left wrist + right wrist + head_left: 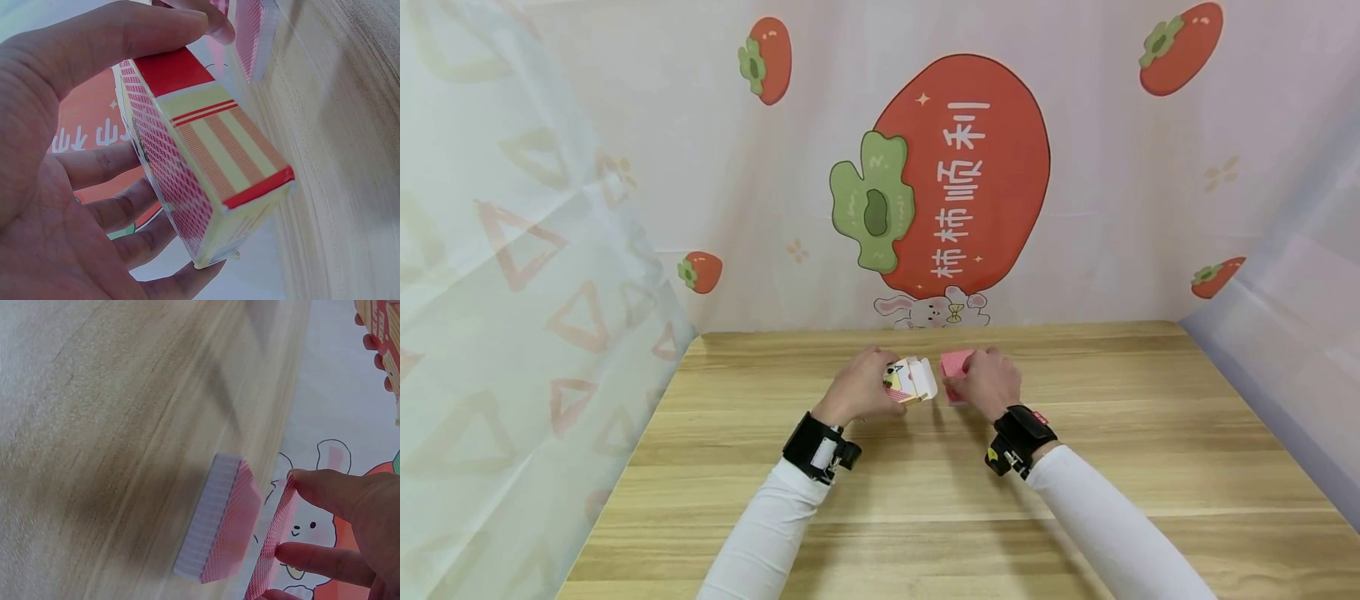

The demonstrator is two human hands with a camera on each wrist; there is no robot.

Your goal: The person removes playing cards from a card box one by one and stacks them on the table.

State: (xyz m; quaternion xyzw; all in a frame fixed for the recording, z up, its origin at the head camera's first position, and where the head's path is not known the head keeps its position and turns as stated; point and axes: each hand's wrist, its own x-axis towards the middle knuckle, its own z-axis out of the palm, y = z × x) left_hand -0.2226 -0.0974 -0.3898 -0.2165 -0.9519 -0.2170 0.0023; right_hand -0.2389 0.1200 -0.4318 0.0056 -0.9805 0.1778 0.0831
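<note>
My left hand (867, 385) grips a playing card box (910, 380) by its sides, held up off the wooden table. The box's white end flap stands out toward the right, and its face carries an ace design. In the left wrist view the box's striped yellow and red edge (219, 147) faces the camera, thumb on its red part. To the right, my right hand (992, 379) pinches a thin red-backed playing card (274, 540) between thumb and fingers. Just below that card lies a neat deck of cards (220, 525), red backs up, on the table.
The wooden table (925, 517) ends at a back curtain (1090, 208) printed with persimmons and a rabbit. More curtain hangs along the left (550, 350) and right sides. Both wrists wear black camera straps.
</note>
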